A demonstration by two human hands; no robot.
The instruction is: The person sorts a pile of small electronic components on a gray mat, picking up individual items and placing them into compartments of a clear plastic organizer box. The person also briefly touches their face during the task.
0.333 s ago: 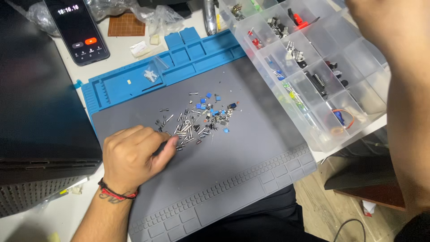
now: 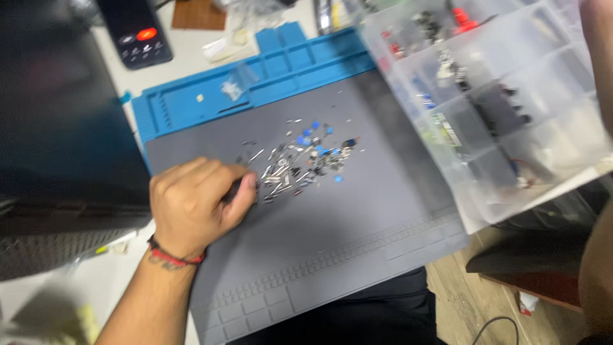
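1. Our left hand rests on the grey mat, fingers curled in and thumb pressed toward them at the left edge of the parts pile.
2. The hand is clenched in a pinch; something dark shows between thumb and fingers, but we cannot tell what it is.
3. A red and black band circles that wrist.
4. The pile lies in the upper middle of the mat: small silver, black and blue components, loosely scattered, the nearest ones just beside our fingertips.
5. The grey mat overlaps a blue mat with moulded pockets; a small clear bag lies in one of them.
6. A clear organiser box sits at the right, its near corner over the grey mat's edge, and its compartments hold small parts, blurred in this view.
7. Our right hand is out of view; only the forearm shows along the right edge, beside the box, so we cannot say how it is held.
8. A phone with a red button on its screen lies on the white surface at the top left.
9. A dark case stands along the left, beside the mats.
10. A brown board lies near the phone.
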